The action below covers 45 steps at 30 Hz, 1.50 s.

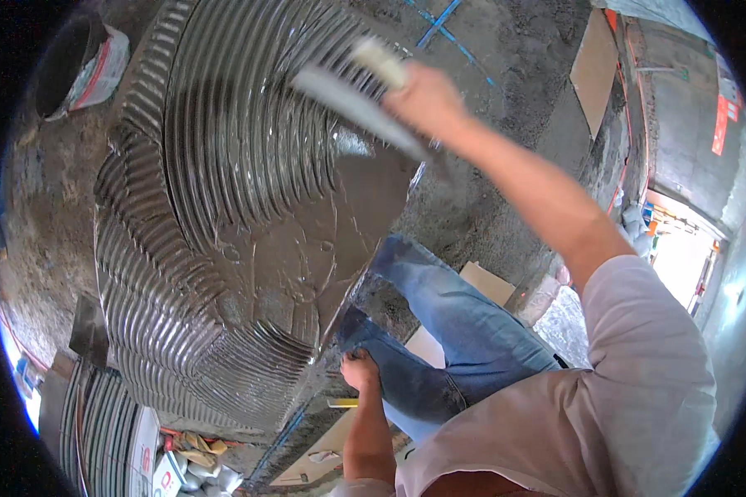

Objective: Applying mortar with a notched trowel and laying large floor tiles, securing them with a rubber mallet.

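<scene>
In my right hand [427, 99] is a notched trowel [356, 108], gripped by its pale handle and blurred by motion. Its long metal blade is over the upper right part of a wide bed of wet grey mortar [224, 124]. Curved combed ridges cover much of that bed. Toward its right side, beside my knees, is a smoother, smeared patch [307, 248]. My left hand [359, 370] rests on my bent knee with its fingers curled in, and nothing shows in them.
A dark bucket [70, 66] is at the upper left. Grey ribbed tile stacks or panels [104, 422] and a white box [167, 474] lie at lower left. Blue lines [438, 23] mark the rough floor. A beige board [595, 73] lies at upper right, and a bright doorway [684, 248] opens at right.
</scene>
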Motion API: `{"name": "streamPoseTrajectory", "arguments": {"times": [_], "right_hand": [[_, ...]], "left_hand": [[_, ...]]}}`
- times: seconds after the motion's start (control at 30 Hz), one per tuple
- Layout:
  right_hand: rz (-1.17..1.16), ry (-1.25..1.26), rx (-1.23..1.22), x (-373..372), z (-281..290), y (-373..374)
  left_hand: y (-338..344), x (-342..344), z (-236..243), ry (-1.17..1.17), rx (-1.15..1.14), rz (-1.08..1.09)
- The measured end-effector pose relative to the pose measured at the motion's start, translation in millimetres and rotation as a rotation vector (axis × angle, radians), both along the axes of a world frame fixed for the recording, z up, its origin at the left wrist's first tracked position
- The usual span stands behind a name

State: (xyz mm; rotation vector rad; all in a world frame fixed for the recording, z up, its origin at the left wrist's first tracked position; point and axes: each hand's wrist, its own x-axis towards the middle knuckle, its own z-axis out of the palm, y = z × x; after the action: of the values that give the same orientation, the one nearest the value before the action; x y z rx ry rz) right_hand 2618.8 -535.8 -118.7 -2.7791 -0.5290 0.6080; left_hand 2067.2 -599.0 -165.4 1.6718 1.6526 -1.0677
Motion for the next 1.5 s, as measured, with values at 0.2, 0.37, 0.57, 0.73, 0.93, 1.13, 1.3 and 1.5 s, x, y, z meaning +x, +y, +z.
{"name": "streamPoseTrajectory", "arguments": {"times": [0.2,0.37,0.57,0.73,0.93,1.13,1.3,1.5], "right_hand": [[-0.091,-0.234,-0.080,51.5,-28.3,-55.1],[-0.141,-0.022,-0.005,-45.1,-23.6,9.9],[0.087,0.373,0.106,-190.9,-14.1,107.6],[-0.214,0.425,0.381,-226.1,-0.8,108.2],[-0.898,0.616,0.577,-240.2,8.3,12.4],[-1.217,0.498,0.738,-274.4,-5.7,-37.8],[-1.253,0.507,0.758,-288.4,-19.1,-11.2],[-1.017,0.583,0.864,-307.7,-30.8,99.9]], "left_hand": [[6.4,12.3,6.7,-0.019,-0.076,-0.053],[4.0,-5.8,0.8,-0.001,-0.056,-0.028],[4.4,-3.0,4.6,0.023,-0.024,0.027],[8.0,6.1,10.7,0.014,-0.107,0.108],[7.7,-7.5,13.3,-0.055,-0.044,0.050],[5.1,-22.3,9.3,-0.022,-0.070,0.056],[0.5,-27.7,12.9,-0.085,-0.012,0.089],[3.0,-41.2,16.5,-0.130,0.052,0.143]]}}
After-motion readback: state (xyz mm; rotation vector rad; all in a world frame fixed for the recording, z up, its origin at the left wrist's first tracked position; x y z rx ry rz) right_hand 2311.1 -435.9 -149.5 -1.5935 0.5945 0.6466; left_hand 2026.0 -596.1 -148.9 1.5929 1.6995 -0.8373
